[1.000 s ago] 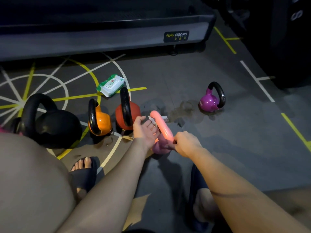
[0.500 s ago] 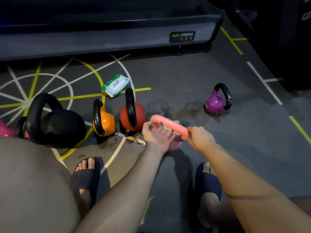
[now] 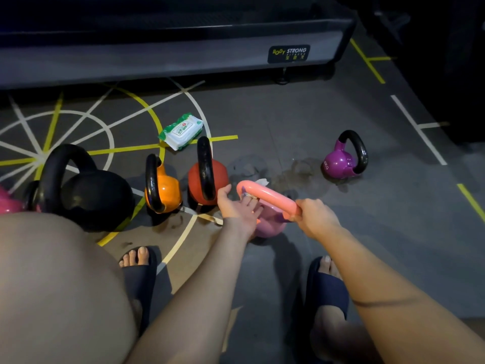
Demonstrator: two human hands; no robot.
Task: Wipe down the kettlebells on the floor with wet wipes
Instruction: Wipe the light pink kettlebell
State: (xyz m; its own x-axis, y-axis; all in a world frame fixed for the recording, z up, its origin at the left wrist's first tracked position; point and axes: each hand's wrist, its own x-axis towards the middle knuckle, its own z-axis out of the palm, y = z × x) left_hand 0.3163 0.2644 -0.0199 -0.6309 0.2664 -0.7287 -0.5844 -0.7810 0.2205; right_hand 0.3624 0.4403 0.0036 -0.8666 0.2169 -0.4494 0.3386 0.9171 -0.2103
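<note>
Pink kettlebell (image 3: 270, 225) sits on the floor (image 3: 288, 122), just right of the red kettlebell (image 3: 219, 177). Right hand (image 3: 316, 219): grip wrapped round the right end of the pink handle. Left hand (image 3: 235, 206): palm up, grip pinching a wet wipe (image 3: 262, 182) against the handle's left end. Orange kettlebell (image 3: 166, 190) and black kettlebell (image 3: 99, 195) stand in line left of the red kettlebell. Purple kettlebell (image 3: 338, 164) stands well apart, to the right. Wipes pack (image 3: 181, 131) lies behind the row.

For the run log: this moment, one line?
wiping | left hand holds wipe to pink kettlebell handle | right hand grips handle
</note>
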